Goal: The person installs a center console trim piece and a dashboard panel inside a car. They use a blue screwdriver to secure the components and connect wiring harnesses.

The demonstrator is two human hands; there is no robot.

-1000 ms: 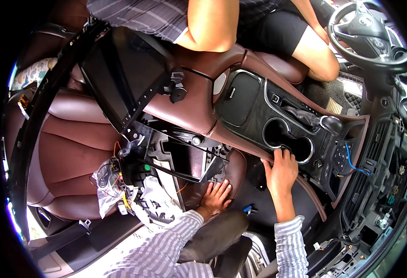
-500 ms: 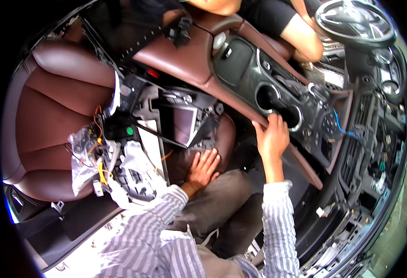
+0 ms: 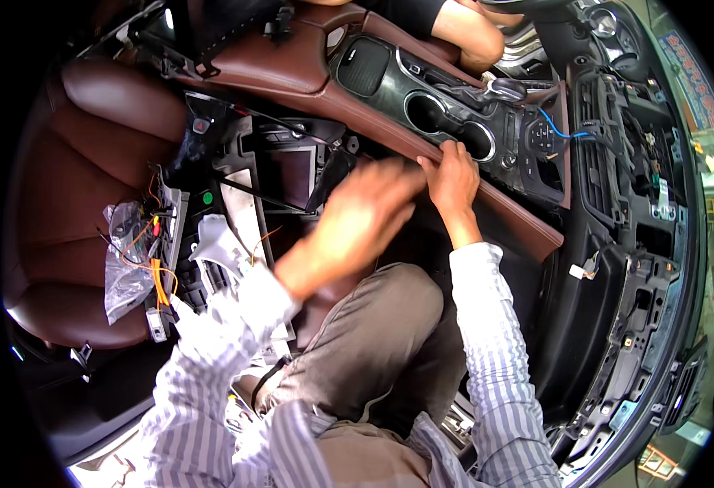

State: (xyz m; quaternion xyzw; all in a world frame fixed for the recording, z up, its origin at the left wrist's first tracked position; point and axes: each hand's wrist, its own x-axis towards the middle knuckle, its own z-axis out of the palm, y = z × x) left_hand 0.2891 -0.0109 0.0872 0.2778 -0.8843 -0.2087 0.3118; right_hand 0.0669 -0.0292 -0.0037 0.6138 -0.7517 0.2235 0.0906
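Observation:
I look down into a stripped car interior. My right hand (image 3: 453, 180) grips the brown leather edge of the centre console (image 3: 357, 106), just below the two round cup holders (image 3: 454, 130). My left hand (image 3: 365, 218) is raised and blurred in the air, fingers spread, holding nothing, close to my right hand and over the dark screen unit (image 3: 290, 175) that lies loose beside the console. My knee in grey trousers (image 3: 381, 325) is under both arms.
A brown leather seat (image 3: 88, 187) fills the left, with a clear plastic bag (image 3: 125, 260) and orange wires (image 3: 157, 272) on it. Another person's bare arm (image 3: 475, 37) reaches in at the top. The bare black dashboard frame (image 3: 633, 268) with a blue cable (image 3: 560, 130) runs down the right.
My left hand has lifted off the floor area near my knee and swung up toward my right hand. My right hand stays on the console edge. My view has shifted downward.

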